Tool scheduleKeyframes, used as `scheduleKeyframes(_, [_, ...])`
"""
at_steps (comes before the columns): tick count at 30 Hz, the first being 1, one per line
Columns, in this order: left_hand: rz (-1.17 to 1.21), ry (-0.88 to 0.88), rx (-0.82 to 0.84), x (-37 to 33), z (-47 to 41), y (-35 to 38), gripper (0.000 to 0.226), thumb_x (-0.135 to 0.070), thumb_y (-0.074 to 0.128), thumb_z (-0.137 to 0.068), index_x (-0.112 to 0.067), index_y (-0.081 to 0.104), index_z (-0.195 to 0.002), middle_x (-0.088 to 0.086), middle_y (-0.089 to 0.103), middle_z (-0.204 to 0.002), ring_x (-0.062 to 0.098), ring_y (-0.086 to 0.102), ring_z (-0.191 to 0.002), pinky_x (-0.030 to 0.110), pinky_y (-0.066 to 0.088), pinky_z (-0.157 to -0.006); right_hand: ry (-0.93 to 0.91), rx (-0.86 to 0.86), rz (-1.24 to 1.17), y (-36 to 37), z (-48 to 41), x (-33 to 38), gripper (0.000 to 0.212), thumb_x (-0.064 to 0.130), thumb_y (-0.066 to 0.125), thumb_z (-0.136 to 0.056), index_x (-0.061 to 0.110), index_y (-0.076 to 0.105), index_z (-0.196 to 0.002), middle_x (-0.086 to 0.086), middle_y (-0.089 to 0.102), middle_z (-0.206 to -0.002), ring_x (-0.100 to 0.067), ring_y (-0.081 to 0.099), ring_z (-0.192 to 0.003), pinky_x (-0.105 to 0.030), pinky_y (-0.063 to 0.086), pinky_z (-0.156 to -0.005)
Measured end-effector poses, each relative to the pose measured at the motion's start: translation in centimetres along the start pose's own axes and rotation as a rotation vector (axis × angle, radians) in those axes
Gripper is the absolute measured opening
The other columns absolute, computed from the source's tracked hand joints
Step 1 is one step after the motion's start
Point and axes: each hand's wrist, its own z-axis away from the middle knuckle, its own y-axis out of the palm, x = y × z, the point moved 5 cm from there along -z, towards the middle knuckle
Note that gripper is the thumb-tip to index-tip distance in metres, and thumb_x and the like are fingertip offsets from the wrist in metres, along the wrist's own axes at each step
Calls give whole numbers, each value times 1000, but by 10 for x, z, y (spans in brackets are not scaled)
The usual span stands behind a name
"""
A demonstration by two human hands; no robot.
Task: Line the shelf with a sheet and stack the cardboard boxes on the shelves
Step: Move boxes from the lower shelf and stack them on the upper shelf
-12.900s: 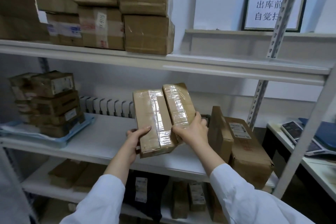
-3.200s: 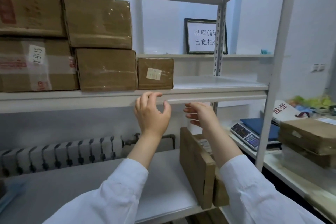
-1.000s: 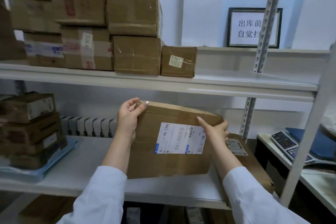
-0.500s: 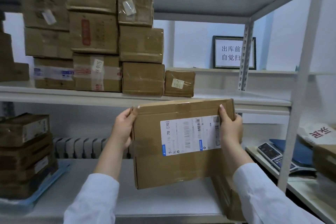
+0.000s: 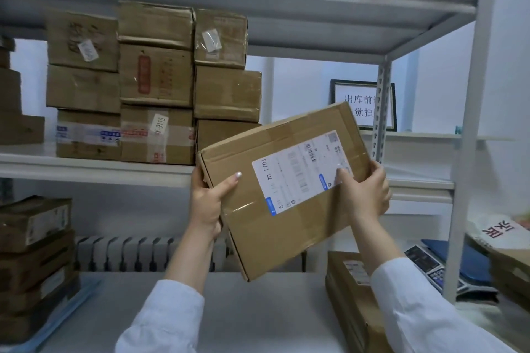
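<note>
Head view: clasping the flat brown cardboard box point(image 5: 272, 238) by opposite edges, left hand point(image 5: 208, 203) and right hand point(image 5: 365, 195) both gripping, tilted mid-air before the white metal shelf point(image 5: 415, 180); probably levelling first, then sliding in right of the stacked brown cartons point(image 5: 156, 80).

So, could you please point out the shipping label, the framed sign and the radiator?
shipping label point(image 5: 299, 173): head view, middle of the white sticker.
framed sign point(image 5: 355, 99): head view, white face left of the post.
radiator point(image 5: 129, 253): head view, a middle fin.

A stockroom: metal shelving point(image 5: 286, 8) stacked with taped cardboard parcels point(image 5: 156, 77).
</note>
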Motion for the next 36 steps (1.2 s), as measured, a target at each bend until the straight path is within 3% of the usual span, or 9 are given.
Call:
scheduleKeyframes(7, [196,15,-153,5,-5,51,54,7,69,-76,-13,47,-121,4,65,-96,22,65,-84,39,57,-76,35,23,-158,5,0,9,89,38,71,-79,18,17,-148,-10,22,-153,-32,26,-139,-48,25,-113])
scheduleKeyframes(11, [254,-44,-235,16,-7,84,62,0,71,-78,-10,38,-130,6,63,-101,25,64,-91,44,55,-83,204,275,-717,17,-1,5,81,22,67,-86,21,13,-146,-7,43,-136,-22,51,-114,-38,44,-93])
scheduleKeyframes(15, [226,-78,-253,29,-7,115,64,-5,67,-84,-11,28,-134,10,58,-114,21,61,-95,39,52,-89,289,446,-1026,20,-10,-1,53,8,52,-89,15,35,-139,-12,58,-120,-26,61,-97,-37,53,-77])
scheduleKeyframes(19, [120,-149,-150,43,-12,128,54,-23,62,-85,-12,35,-131,10,57,-124,26,57,-111,44,45,-99,342,427,-1176,13,-30,-12,44,6,45,-89,10,46,-133,-14,61,-117,-28,62,-95,-33,56,-74])
scheduleKeyframes(22, [0,-84,-126,50,-17,117,35,-40,48,-77,-15,60,-97,10,59,-108,26,54,-104,46,42,-94,434,426,-1173,10,-36,-22,28,13,44,-91,10,59,-115,-9,71,-97,-24,68,-79,-29,56,-64])
scheduleKeyframes(24, [-117,57,-183,49,-16,108,22,-22,39,-88,-18,60,-88,4,53,-105,20,49,-103,33,37,-89,495,460,-1172,11,-35,-27,20,17,42,-94,14,61,-92,-1,72,-68,-17,68,-56,-22,55,-51])
scheduleKeyframes(28, [-602,328,-174,51,-24,99,33,1,46,-79,-3,61,-108,10,53,-111,33,48,-110,38,39,-95,515,497,-1166,17,-37,-31,21,19,41,-94,15,59,-85,1,69,-57,-15,65,-47,-20,52,-46])
scheduleKeyframes(31, [-963,343,-132,58,-31,104,45,-15,64,-74,-7,57,-117,12,55,-121,33,47,-113,37,39,-95,524,521,-1194,21,-38,-30,23,18,39,-95,15,57,-81,1,66,-53,-15,63,-42,-19,50,-42])
scheduleKeyframes(36, [-1179,436,-122,66,-30,123,89,-46,80,-63,-10,40,-135,9,43,-134,32,37,-124,37,29,-102,590,490,-1236,24,-42,-38,23,20,43,-91,19,55,-72,5,60,-50,-13,59,-41,-13,45,-41])
